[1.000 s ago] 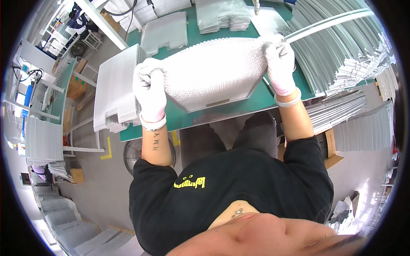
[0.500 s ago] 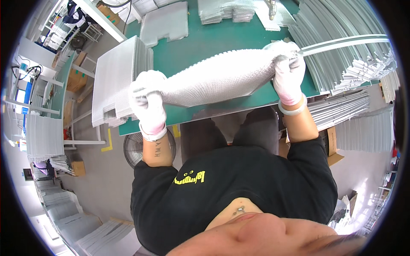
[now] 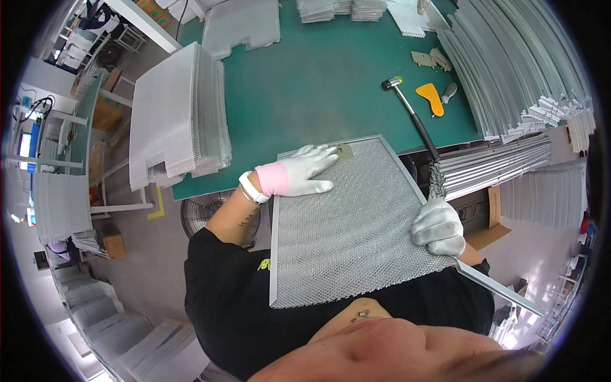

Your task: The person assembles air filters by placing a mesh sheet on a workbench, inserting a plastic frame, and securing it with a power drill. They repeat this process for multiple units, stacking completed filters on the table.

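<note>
So, the metal mesh filter panel (image 3: pixel 344 235) is held tilted in front of the person's chest, its far edge overlapping the near edge of the green tabletop (image 3: pixel 299 76). Pale metal trim can be seen along the left and far sides, and on the right a frame strip (image 3: pixel 499 290) sticks out well past the near corner. The white-gloved left hand (image 3: pixel 304 174) is laid flat on the mesh near the far-left corner, fingers extended, nothing gripped, with a small tan plate (image 3: pixel 344 153) just by the fingertips. The right hand (image 3: pixel 439 228), gloved too, is clenched around the panel's right edge. Beyond it, a mallet (image 3: pixel 415 120) is laid out with its handle pointing at the person, and an orange scraper (image 3: pixel 431 100) is parked next to it. Notched mesh sheets (image 3: pixel 168 108) are stacked over on the left.
</note>
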`<state>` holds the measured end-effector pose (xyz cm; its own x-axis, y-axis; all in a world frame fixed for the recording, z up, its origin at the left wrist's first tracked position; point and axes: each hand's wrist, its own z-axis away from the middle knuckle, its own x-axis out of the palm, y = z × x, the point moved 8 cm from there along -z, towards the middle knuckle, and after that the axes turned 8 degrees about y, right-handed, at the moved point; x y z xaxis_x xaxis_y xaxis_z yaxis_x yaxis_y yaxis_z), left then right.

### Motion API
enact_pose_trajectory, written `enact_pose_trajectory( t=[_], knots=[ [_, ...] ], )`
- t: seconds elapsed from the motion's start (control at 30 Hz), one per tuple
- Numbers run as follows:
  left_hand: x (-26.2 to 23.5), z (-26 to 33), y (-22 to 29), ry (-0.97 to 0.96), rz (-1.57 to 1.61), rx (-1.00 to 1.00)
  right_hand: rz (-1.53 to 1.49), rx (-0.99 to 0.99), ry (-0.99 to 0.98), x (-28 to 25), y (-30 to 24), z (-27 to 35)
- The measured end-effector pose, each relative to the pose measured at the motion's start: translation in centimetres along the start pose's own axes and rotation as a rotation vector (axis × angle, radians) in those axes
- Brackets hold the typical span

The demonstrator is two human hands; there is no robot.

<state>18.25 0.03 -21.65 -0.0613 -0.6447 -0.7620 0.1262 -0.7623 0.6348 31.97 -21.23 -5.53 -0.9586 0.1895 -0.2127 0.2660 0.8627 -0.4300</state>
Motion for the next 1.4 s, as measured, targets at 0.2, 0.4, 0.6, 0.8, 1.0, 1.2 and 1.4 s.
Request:
enact_pose_trajectory(
  t=[0.2, 0.4, 0.6, 0.8, 1.0, 1.2, 1.4],
  knots=[
    [-1.6, -1.1, 1.2, 0.071, -0.037, 0.041, 0.010, -0.089, -0.063, -0.2, 0.0, 0.1],
    [-6.1, 2.5, 1.4, 0.189, 0.510, 0.296, 0.074, -0.024, 0.019, -1.2, 1.5, -2.5],
    [-15.2, 11.3, 11.7, 1.010, 0.351, 0.794, 0.067, 0.057, 0.488, -2.8, 6.6, -4.9],
    [-17.8, 10.1, 7.0, 1.608, 0.369, 0.412, 0.638, 0.470, 0.479, 0.5, 17.9, 4.5],
    [-18.9, 8.7, 5.0, 1.626, 0.572, 0.315, 0.984, 0.501, 0.407, 2.2, 20.6, 7.7],
    [-19.8, 8.6, 3.8, 1.623, 0.530, 0.194, 0.283, 0.609, 0.665, -3.8, 19.2, -1.3],
    [-19.7, 9.9, 2.9, 1.670, 0.442, 0.219, 0.160, 0.500, 0.612, -5.9, 16.8, -9.6]
  ],
)
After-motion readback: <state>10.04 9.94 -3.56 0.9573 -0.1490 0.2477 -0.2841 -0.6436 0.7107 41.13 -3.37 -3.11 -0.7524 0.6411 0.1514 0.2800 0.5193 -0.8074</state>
